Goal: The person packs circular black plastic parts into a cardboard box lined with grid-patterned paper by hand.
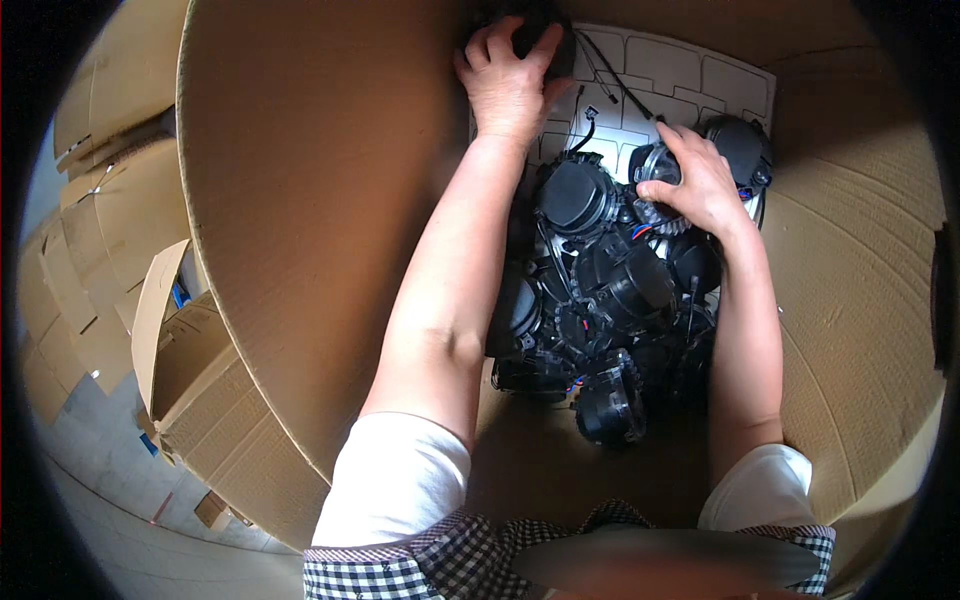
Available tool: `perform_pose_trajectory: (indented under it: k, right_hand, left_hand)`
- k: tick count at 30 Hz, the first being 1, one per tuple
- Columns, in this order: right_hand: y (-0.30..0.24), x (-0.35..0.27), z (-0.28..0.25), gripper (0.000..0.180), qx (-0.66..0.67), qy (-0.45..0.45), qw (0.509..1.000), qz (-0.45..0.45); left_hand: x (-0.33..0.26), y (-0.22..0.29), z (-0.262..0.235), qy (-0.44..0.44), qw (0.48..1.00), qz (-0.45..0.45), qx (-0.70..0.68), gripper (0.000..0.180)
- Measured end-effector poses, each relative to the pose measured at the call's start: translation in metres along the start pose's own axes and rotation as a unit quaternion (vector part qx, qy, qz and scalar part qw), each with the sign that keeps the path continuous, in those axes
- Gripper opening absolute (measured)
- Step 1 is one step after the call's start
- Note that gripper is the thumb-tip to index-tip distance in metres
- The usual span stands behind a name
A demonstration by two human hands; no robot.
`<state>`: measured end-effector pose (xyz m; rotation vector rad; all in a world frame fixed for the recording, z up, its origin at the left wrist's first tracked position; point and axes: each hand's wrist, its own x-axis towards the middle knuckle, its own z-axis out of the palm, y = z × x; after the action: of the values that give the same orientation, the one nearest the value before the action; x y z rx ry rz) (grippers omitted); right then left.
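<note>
At the far end of a deep cardboard box, my left hand (507, 92) curls its fingers over a dark round unit (526, 38), most of which is in shadow. My right hand (708, 188) is closed around a black lamp-like unit with a clear lens (658, 168), thumb on the near side and fingers over the far right. Red and blue wires show below it. Beside it sits a similar round black unit (578, 195). Several more lie heaped towards me, among them a larger black housing (640, 285) and a loose one (608, 410) at the near edge.
A white sheet with outlined or cut shapes (650, 65) lies under the units, with thin black cables (615, 75) across it. The tall box wall (310, 150) rises on the left. Outside it are an open smaller carton (195, 350) and flattened cardboard (110, 240).
</note>
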<state>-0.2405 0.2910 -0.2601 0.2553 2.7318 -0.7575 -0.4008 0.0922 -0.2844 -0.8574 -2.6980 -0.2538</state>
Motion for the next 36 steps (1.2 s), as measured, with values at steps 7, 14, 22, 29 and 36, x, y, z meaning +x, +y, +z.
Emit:
perform_pose_trajectory:
  k: [7, 14, 22, 29, 36]
  right_hand:
    - [-0.003, 0.002, -0.017, 0.044, -0.013, -0.052, 0.999, 0.009]
    - [0.007, 0.032, -0.032, 0.031, 0.244, 0.143, 0.958, -0.047]
    - [0.023, 0.151, 0.048, 0.046, 0.196, 0.211, 0.957, 0.035]
    - [0.009, 0.136, 0.024, 0.048, 0.383, 0.158, 0.902, -0.123]
    - [0.073, 0.008, 0.004, 0.069, -0.121, 0.141, 0.978, 0.097]
  left_hand:
    - [0.007, 0.002, -0.004, -0.036, 0.999, -0.019, -0.010, 0.064]
    - [0.007, 0.003, -0.010, -0.062, 0.997, -0.032, -0.019, 0.061]
    - [0.006, -0.007, -0.008, -0.036, 0.983, -0.081, -0.164, 0.041]
    - [0.023, 0.037, -0.005, -0.055, 0.987, 0.080, -0.130, 0.053]
    - [0.032, 0.028, 0.007, -0.125, 0.982, 0.019, -0.139, 0.061]
